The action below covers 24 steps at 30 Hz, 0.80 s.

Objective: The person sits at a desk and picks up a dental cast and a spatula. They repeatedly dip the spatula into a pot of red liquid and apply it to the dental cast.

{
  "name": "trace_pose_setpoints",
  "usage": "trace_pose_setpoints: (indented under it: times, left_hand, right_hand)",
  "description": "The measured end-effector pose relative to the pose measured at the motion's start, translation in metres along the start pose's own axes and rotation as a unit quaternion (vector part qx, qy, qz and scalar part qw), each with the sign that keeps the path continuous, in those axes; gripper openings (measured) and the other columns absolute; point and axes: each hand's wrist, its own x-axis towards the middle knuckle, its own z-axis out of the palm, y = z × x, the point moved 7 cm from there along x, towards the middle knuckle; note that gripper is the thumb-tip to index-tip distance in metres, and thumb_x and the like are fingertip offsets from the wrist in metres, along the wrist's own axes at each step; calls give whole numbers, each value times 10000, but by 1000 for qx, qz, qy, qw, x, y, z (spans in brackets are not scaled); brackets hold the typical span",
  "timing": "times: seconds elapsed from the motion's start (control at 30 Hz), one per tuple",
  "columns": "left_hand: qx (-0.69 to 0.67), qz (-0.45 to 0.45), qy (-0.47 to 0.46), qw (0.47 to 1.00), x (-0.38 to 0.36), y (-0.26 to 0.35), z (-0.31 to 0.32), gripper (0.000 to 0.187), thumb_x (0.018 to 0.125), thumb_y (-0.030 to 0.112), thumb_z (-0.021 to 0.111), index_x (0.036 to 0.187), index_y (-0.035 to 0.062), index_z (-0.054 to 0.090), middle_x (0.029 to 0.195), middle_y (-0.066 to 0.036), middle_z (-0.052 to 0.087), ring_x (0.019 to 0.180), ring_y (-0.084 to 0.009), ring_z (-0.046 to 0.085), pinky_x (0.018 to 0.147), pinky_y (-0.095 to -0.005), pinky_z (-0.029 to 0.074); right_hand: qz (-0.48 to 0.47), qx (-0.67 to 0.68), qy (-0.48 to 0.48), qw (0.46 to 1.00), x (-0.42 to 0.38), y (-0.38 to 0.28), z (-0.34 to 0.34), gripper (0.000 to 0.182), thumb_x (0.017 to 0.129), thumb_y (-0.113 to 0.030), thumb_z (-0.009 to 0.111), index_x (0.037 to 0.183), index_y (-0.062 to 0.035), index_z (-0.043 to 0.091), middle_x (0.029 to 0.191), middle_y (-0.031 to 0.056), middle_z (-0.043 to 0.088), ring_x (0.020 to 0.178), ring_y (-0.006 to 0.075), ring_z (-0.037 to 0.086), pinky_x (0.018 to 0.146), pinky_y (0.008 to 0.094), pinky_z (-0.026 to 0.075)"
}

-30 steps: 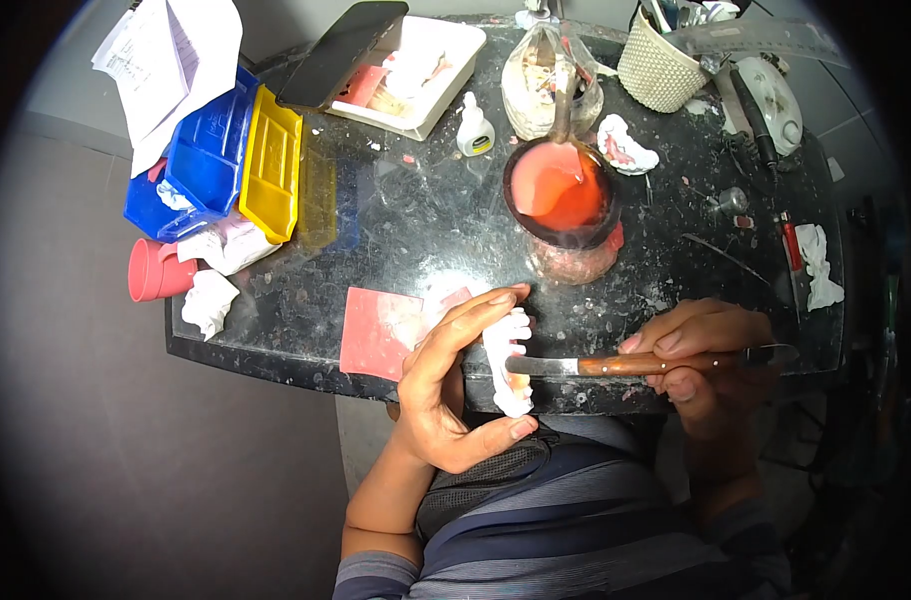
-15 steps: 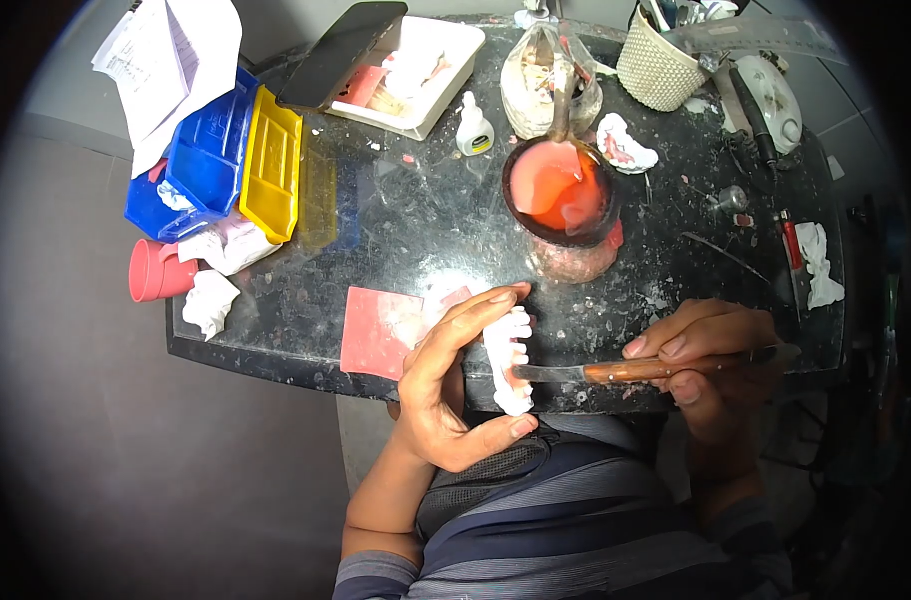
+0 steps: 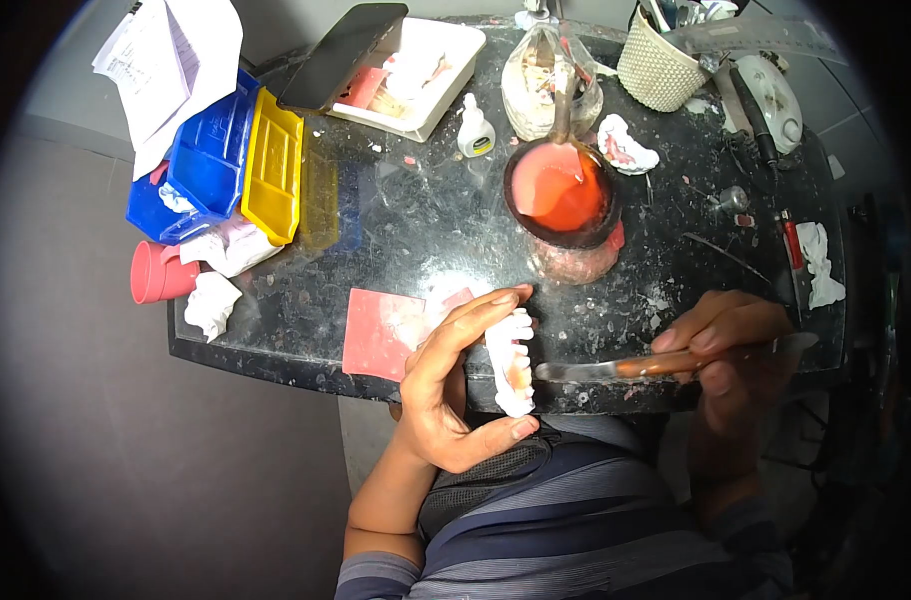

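Between the thumb and fingers of my left hand [image 3: 454, 385] is a white dental cast [image 3: 508, 372] with teeth facing right and an orange-pink patch of wax along its lower inner part. My right hand [image 3: 721, 345] grips the wooden handle of a wax knife [image 3: 631, 367]. Its metal blade points left, a small gap away from the cast. Left of my left hand, a pink wax sheet [image 3: 381, 333] lies at the table edge. Farther back, a round pan [image 3: 563, 192] contains melted red wax with a paler unmelted piece.
A small white bottle [image 3: 475, 128], another cast [image 3: 627, 145] and a white tray [image 3: 446, 95] stand toward the back. Blue [image 3: 208, 150] and yellow bins [image 3: 276, 170] and a pink cup [image 3: 161, 273] are at left. A red-handled tool [image 3: 793, 245] lies at right.
My right hand has drawn the wax knife to the right, so its blade has come away from the cast. My left hand has stayed nearly still with the cast.
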Motion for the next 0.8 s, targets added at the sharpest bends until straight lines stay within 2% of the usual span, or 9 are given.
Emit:
trace_pose_setpoints:
  times: [0.03,0.1,0.13,0.2,0.43,0.5,0.8]
  left_hand:
    - [0,1,-1,1000,0,0,0,824,674,161,844,1360,-128,492,1348,-310,552,1271,-396,564,1063,-449,422]
    - [-5,-8,-2,1000,-1,-1,0,827,671,166,848,1357,-131,493,1338,-312,560,1266,-396,569,1062,-448,423]
    - [-5,-7,-3,1000,-1,0,0,827,671,166,848,1357,-131,493,1338,-312,560,1266,-396,569,1062,-448,423]
    - [-17,-37,-4,999,-2,-1,0,832,665,172,855,1349,-139,497,1321,-313,572,1255,-398,578,1060,-451,425]
    - [-26,-19,-1,999,-5,-4,-3,843,652,196,875,1327,-152,509,1299,-313,584,1236,-406,592,1052,-460,438]
    - [30,-2,-41,999,-5,-4,-3,899,698,340,880,1377,-88,476,1289,-303,574,1258,-398,565,927,-466,550]
    - [19,12,-52,998,-3,-2,-2,888,690,324,888,1363,-93,486,1288,-322,568,1243,-418,566,927,-482,551]
  right_hand:
    - [-1,0,1,1000,1,0,-4,277,846,-200,779,957,0,624,849,194,691,710,227,699,653,321,589]
    - [-1,-12,12,1000,4,0,-19,324,895,-265,749,988,1,590,845,206,675,613,161,624,546,263,513]
    - [-2,-12,13,1000,6,3,-24,324,895,-265,749,988,1,590,845,206,675,613,161,624,546,263,513]
    - [-49,-15,34,998,9,4,-33,292,951,-238,669,1023,28,570,855,237,665,581,127,578,496,226,444]
    - [-42,-9,50,998,10,9,-46,239,981,-158,584,1043,70,542,891,261,655,577,134,581,494,215,443]
    - [-38,-19,52,998,10,10,-47,254,981,-175,582,1042,69,541,896,265,650,584,135,579,492,214,441]
    - [-36,-47,55,997,7,7,-48,296,983,-202,564,1060,79,518,915,256,628,661,159,616,496,208,442]
